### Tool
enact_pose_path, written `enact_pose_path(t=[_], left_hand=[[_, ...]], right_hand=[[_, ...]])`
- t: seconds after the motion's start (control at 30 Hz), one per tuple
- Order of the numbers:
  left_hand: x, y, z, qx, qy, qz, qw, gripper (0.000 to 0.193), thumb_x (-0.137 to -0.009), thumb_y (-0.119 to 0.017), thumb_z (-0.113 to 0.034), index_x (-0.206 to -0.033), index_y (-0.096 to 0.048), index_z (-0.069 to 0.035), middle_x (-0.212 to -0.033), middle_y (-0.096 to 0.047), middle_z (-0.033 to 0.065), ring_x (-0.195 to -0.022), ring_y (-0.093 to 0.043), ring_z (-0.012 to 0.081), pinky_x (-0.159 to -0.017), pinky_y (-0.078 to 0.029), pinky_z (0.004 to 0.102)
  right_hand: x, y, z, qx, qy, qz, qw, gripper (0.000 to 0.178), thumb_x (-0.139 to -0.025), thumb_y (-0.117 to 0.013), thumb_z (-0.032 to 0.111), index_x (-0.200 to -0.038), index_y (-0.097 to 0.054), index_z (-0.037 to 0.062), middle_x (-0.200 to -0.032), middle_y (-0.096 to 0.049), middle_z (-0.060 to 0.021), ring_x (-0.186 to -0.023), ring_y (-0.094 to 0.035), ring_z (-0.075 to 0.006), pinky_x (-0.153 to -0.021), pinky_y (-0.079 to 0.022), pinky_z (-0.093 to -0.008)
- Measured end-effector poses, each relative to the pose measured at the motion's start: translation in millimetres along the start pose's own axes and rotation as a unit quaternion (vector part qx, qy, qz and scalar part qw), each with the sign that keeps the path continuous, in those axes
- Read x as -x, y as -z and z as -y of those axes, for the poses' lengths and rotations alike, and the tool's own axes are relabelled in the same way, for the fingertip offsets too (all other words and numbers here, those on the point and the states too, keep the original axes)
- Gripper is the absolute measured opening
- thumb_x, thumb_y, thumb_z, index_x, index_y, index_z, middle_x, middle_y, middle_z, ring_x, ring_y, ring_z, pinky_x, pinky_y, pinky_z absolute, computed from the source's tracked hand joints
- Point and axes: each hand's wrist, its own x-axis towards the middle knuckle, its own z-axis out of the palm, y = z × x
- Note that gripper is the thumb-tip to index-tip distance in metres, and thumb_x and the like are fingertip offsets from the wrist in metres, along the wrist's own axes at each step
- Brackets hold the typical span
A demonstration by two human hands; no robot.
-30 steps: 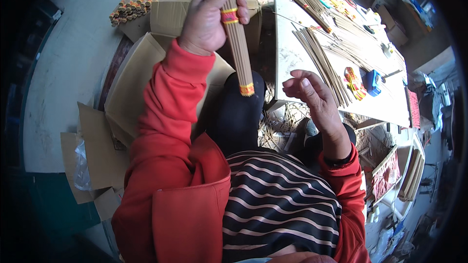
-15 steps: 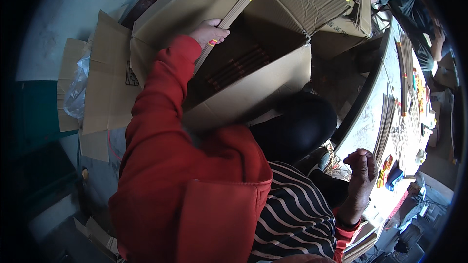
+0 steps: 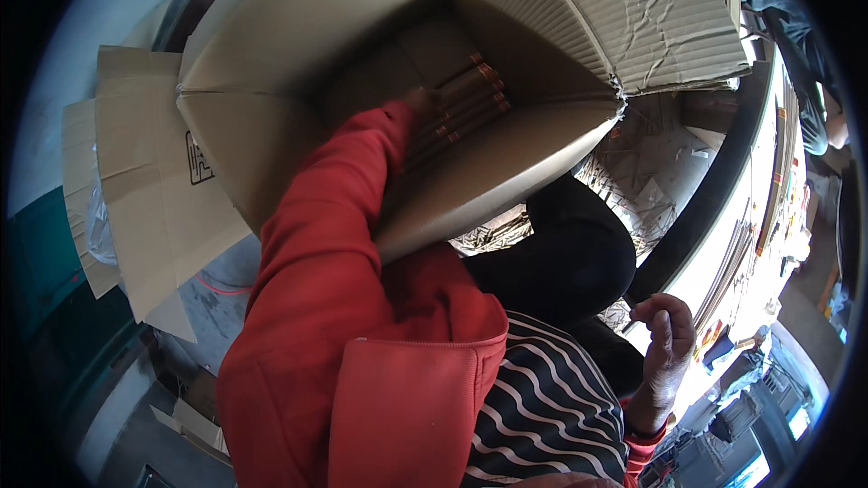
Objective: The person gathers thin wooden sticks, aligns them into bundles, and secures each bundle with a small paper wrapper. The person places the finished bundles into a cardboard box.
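Observation:
My left hand (image 3: 421, 102), dim in the shadow, reaches deep into a large cardboard box (image 3: 506, 176). Its fingers are closed on a bundle of thin sticks (image 3: 467, 85) low in the box; the grip is partly hidden. Against it, on the near side, lie several similar bundles (image 3: 470, 117) in parallel rows, with red and orange bands near their ends. Away to the right, between my body and the table, my right hand (image 3: 666, 339) is raised with its fingers curled in toward the thumb. Nothing shows in it.
A bright table (image 3: 714, 258) with a dark edge curves along the right, bearing long sticks (image 3: 737, 253). Loose sticks (image 3: 601, 181) litter the floor beside my knee. Flattened cardboard (image 3: 149, 145) leans left of the box. Another person's sleeve (image 3: 796, 63) shows at upper right.
My left hand has gone from above the box down inside it with the bundle of thin sticks. The view has shifted, so the box looks larger. My right hand stays raised and curled.

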Motion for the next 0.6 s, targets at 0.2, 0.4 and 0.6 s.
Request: enact_pose_path(t=[0.2, 0.4, 0.6], left_hand=[[-8, -63, -18, 0.026, -0.014, -0.051, 0.998, 0.022, -0.077, -0.056, -0.02, -0.092, -0.061, -0.005, -0.085, -0.061, 0.0214, -0.081, -0.06, 0.0341, -0.072, -0.046, 0.0429], [-12, -102, 5, 0.014, -0.026, -0.079, 0.996, 0.024, -0.075, -0.058, -0.019, -0.09, -0.062, -0.001, -0.084, -0.061, 0.0229, -0.08, -0.06, 0.0347, -0.073, -0.046, 0.0426], [5, -69, -36, 0.047, 0.058, 0.012, 0.997, 0.029, -0.072, -0.062, -0.018, -0.095, -0.063, -0.001, -0.09, -0.062, 0.0205, -0.085, -0.06, 0.0319, -0.077, -0.047, 0.0381]], right_hand=[[-17, -5, -4, 0.011, -0.032, 0.008, 0.999, 0.03, -0.088, -0.054, 0.022, -0.102, -0.052, -0.0044, -0.083, -0.06, -0.0095, -0.079, -0.057, -0.0147, -0.075, -0.046, -0.0266], [-25, -9, -7, 0.025, -0.046, 0.018, 0.998, 0.03, -0.089, -0.053, 0.023, -0.102, -0.052, -0.0035, -0.084, -0.06, -0.01, -0.078, -0.058, -0.0155, -0.074, -0.047, -0.0275], [-25, -8, -16, 0.032, -0.053, 0.015, 0.998, 0.031, -0.089, -0.053, 0.025, -0.102, -0.052, -0.003, -0.084, -0.06, -0.0108, -0.076, -0.059, -0.0162, -0.073, -0.048, -0.0281]])
